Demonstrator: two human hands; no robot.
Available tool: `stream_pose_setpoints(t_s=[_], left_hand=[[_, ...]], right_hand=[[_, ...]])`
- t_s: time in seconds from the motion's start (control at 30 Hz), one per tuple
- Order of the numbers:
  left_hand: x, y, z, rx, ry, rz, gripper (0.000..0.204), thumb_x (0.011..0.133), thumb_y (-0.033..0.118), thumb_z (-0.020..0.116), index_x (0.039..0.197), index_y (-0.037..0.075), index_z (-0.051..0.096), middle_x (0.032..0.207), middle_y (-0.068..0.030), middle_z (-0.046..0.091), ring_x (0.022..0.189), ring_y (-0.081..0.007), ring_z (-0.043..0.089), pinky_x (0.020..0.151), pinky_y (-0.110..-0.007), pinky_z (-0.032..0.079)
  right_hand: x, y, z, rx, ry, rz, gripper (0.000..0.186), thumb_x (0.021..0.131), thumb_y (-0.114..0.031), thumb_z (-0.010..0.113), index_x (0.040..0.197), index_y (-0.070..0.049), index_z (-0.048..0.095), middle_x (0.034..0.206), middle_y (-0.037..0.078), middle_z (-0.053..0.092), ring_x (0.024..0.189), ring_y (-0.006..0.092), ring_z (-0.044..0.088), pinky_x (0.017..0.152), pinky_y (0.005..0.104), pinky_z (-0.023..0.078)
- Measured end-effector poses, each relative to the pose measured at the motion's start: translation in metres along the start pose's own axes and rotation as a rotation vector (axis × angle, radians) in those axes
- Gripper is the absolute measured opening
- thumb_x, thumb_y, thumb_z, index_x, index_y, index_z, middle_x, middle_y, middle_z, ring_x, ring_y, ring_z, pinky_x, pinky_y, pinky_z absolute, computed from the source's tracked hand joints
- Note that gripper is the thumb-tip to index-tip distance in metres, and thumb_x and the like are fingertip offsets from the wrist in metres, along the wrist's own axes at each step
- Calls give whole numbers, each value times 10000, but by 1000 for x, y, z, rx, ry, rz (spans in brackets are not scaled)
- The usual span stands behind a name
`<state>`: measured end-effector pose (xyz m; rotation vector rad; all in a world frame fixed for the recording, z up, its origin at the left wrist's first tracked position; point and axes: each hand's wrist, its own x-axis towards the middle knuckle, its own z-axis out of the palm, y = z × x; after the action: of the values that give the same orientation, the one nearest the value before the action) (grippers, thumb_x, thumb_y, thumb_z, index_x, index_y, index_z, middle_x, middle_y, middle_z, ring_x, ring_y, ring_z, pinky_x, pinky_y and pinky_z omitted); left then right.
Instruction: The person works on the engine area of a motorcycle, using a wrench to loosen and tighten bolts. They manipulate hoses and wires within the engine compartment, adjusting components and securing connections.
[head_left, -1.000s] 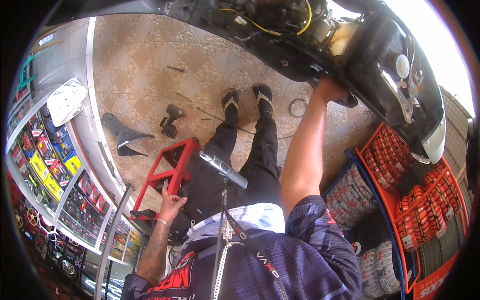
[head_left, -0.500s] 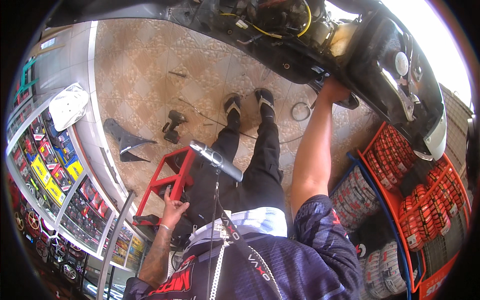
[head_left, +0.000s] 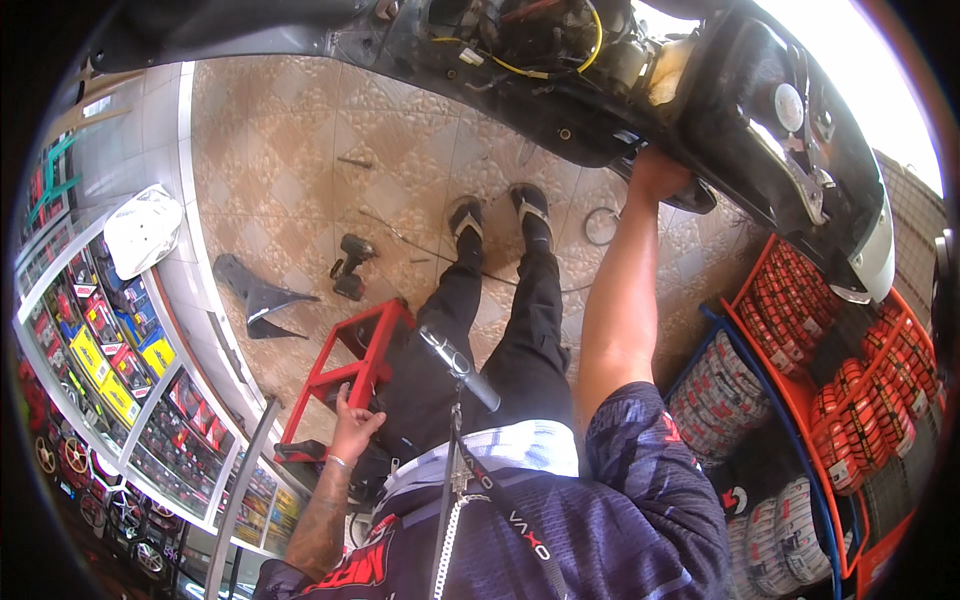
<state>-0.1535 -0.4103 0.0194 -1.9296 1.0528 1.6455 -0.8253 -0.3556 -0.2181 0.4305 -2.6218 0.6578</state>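
My right arm reaches up to the lower edge of a dark vehicle body (head_left: 590, 140), which looks like a partly stripped scooter. There my right hand (head_left: 658, 172) touches a black part beneath the edge; its fingers are hidden. My left hand (head_left: 354, 425) holds nothing, its fingers apart, beside a red metal frame stand (head_left: 350, 365) to the left of my legs. A silver-grey elongated object (head_left: 460, 368) hangs in front of me from a dark lanyard (head_left: 475, 475) and a chain. Engine parts and a yellow cable (head_left: 597, 45) show inside the vehicle body.
On the tiled floor lie a cordless drill (head_left: 352, 266), a dark body panel (head_left: 260, 296), a thin cable (head_left: 400, 232) and a small ring (head_left: 602, 226). Racks of wrapped tyres (head_left: 785, 305) stand right. A glass display case (head_left: 150, 400) with a white cap (head_left: 143, 230) lines the left.
The hanging silver-grey object has swung to the right and down in the view. The view has shifted slightly. My right hand stays at the same black part, and my left hand stays near the red stand.
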Motion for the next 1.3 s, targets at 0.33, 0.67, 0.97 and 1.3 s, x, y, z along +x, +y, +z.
stream_pose_setpoints(t_s=[0.33,0.67,0.97,1.3], left_hand=[[2,-2,0,-19,11,-1,1138,887,50,792,1616,20,-83,823,-53,675,706,-109,642,665,-251,546],[-2,1,5,19,2,-38,1138,894,49,785,1620,30,-91,820,-48,671,706,-109,644,665,-253,551],[-4,3,11,20,11,-33,1140,896,51,785,1615,3,-98,827,-49,669,713,-113,638,671,-246,542],[-5,10,16,20,10,-32,1153,899,76,794,1617,5,-106,816,-41,658,702,-111,623,685,-255,540]], right_hand=[[2,24,-4,-67,-128,-154,357,946,-272,669,1254,-101,720,1262,137,722,1232,342,644,1104,453,441],[5,19,-15,26,-196,-239,382,881,-139,632,1250,-130,729,1246,154,724,1210,378,646,1087,464,467],[10,19,-21,-93,-211,-369,315,939,-130,621,1230,-54,713,1203,212,717,1140,419,660,1004,476,505],[-14,31,-35,445,-364,277,325,969,-169,621,1171,81,665,1192,264,705,1063,491,652,950,504,493]])
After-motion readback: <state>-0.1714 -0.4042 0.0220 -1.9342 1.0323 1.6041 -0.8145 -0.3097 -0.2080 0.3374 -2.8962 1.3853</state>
